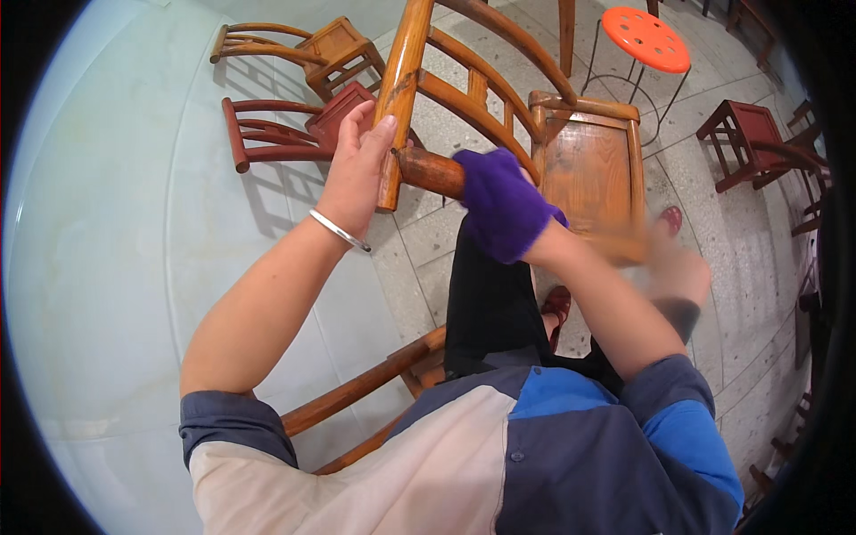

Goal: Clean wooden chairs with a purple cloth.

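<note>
A brown wooden chair [588,160] is directly in front of me, its slatted backrest towards my hands. My left hand [358,164], with a silver bangle at the wrist, grips the end of the chair's top rail [406,67]; the thumb lies over the wood and some fingers are hidden behind it. A purple cloth [508,207] covers most of my right hand [526,176], which wraps it around the round back post [431,172] just below that rail. Dark worn marks show on the rail and the post.
A pale wall [120,221] runs along the left. Near it are a light brown chair [338,50] and a red chair [267,134]. An orange round stool [645,40] stands beyond, another red chair [742,137] at right. A wooden chair's rail [361,381] is beside my body.
</note>
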A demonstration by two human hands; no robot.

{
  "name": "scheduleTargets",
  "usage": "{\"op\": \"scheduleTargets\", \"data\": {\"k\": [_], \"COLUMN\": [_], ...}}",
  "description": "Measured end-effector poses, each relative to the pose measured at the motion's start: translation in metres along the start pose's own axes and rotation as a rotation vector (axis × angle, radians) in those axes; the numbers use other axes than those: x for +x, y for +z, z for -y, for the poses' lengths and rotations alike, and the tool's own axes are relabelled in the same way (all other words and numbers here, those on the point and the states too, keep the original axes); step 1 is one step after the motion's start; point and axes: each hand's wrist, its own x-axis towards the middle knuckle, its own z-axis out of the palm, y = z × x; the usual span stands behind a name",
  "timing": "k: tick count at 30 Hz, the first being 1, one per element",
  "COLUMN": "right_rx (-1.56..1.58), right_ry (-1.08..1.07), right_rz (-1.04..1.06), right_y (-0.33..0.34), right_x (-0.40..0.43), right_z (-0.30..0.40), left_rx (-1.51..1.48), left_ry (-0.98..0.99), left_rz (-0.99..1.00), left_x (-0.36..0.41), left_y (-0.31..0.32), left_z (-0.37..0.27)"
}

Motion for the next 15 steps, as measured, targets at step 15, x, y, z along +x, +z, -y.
{"op": "scheduleTargets", "data": {"k": [15], "right_rx": [0.349], "right_ry": [0.076], "right_rz": [0.322], "right_y": [-0.027], "right_x": [0.074], "right_z": [0.015], "left_rx": [0.023], "left_ry": [0.041], "left_rz": [0.005], "left_x": [0.004], "left_y": [-0.002], "left_z": [0.002]}}
